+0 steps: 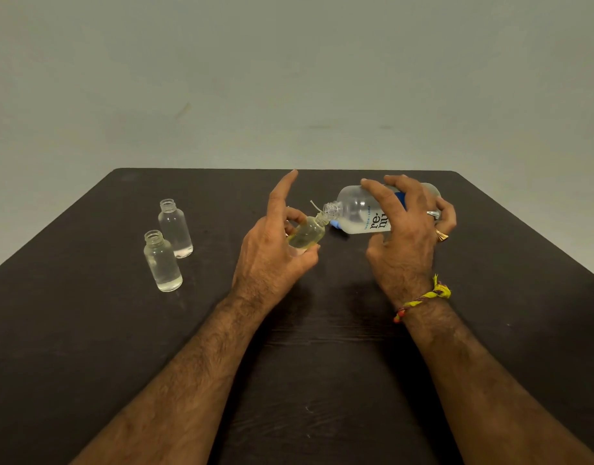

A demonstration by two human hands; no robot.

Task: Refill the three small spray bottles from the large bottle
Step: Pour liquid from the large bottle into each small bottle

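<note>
I had the small bottle (306, 233) pinched in my left hand (272, 250), thumb under it and curled fingers behind, the forefinger standing straight up and free. It was tipped, its long axis running up and to the right, so its open neck pointed at the big bottle (359, 211). My right hand (406, 229) gripped that one from above, fingers spread and curled over its body, and held it lying nearly level, long axis left to right, mouth leftward.

What the pour turned on was the meeting of the two mouths: the big bottle's neck sat just above and right of the small one's, touching or all but touching; I could not tell which. Liquid lay low along the big bottle's under side, so I judged it needed a little more tilt to run.

The small bottle looked roughly half full. The two other bottles (169, 245) stood upright and uncapped well to the left on the table (87, 330), each with only a little liquid at the bottom, so I took this for the first fill.
</note>
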